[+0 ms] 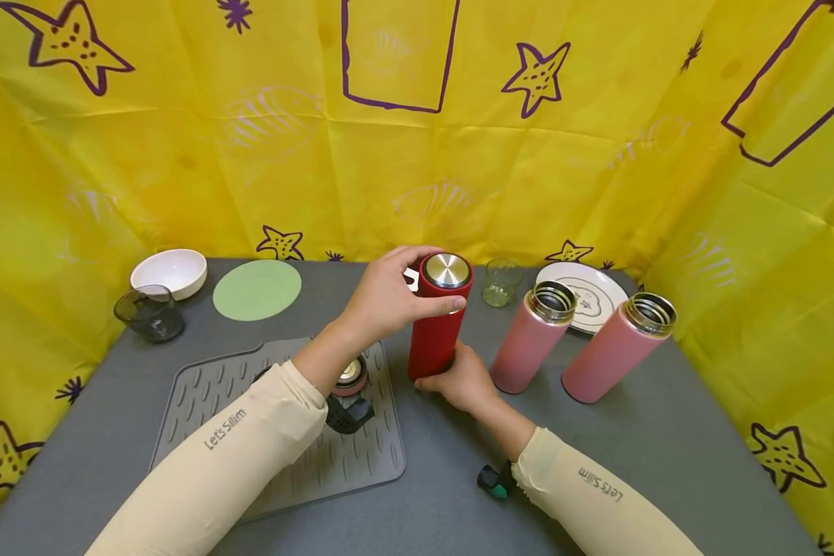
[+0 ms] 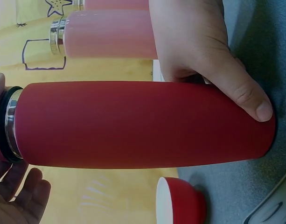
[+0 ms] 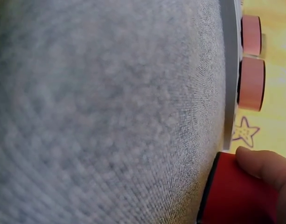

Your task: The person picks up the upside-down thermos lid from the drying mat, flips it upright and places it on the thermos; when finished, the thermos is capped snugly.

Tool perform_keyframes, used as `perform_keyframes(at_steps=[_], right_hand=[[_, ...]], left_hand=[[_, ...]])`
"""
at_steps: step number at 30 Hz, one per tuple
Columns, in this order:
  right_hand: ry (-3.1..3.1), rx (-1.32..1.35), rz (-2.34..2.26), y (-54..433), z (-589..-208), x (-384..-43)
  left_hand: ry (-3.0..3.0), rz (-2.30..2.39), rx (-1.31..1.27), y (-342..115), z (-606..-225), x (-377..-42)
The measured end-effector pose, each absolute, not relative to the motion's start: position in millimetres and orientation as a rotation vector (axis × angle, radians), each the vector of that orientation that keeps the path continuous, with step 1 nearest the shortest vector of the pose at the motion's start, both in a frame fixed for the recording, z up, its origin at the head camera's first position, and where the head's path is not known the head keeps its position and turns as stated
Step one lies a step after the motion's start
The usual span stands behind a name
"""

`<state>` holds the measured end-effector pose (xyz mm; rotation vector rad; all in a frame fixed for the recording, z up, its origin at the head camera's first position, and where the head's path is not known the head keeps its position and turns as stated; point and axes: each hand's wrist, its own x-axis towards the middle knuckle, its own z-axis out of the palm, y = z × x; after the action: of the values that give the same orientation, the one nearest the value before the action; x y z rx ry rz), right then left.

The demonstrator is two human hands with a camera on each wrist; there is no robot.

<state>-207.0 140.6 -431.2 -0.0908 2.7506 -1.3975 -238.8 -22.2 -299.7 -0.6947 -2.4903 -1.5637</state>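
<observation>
A red thermos bottle [image 1: 432, 347] stands upright on the grey table between both hands. My left hand [image 1: 389, 297] holds its steel-topped lid [image 1: 448, 272], thumb across the front. Low down, my right hand [image 1: 464, 378] grips the bottle's body near the base. In the left wrist view, a steel ring [image 2: 11, 123] shows between the lid and the red body, and the right thumb [image 2: 247, 95] lies along the base. The right wrist view catches only the bottle's lower end [image 3: 236, 191] with the right fingers on it.
Two lidless pink bottles [image 1: 528, 344] [image 1: 608, 359] stand right, before a white plate [image 1: 591, 286] and clear glass [image 1: 500, 286]. A grey mat [image 1: 361, 463] bears a pink lid [image 1: 350, 382]. Left are a dark glass [image 1: 149, 316], white bowl [image 1: 170, 270] and green disc [image 1: 257, 289]. A red cup [image 2: 191, 200] stands behind.
</observation>
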Motion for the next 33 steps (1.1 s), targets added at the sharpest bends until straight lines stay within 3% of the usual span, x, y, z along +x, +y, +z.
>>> perform_keyframes(at_steps=[33], right_hand=[[2.755, -0.087, -1.362, 142, -431, -209]], left_hand=[[-2.373, -1.736, -0.884, -28, -319, -248]])
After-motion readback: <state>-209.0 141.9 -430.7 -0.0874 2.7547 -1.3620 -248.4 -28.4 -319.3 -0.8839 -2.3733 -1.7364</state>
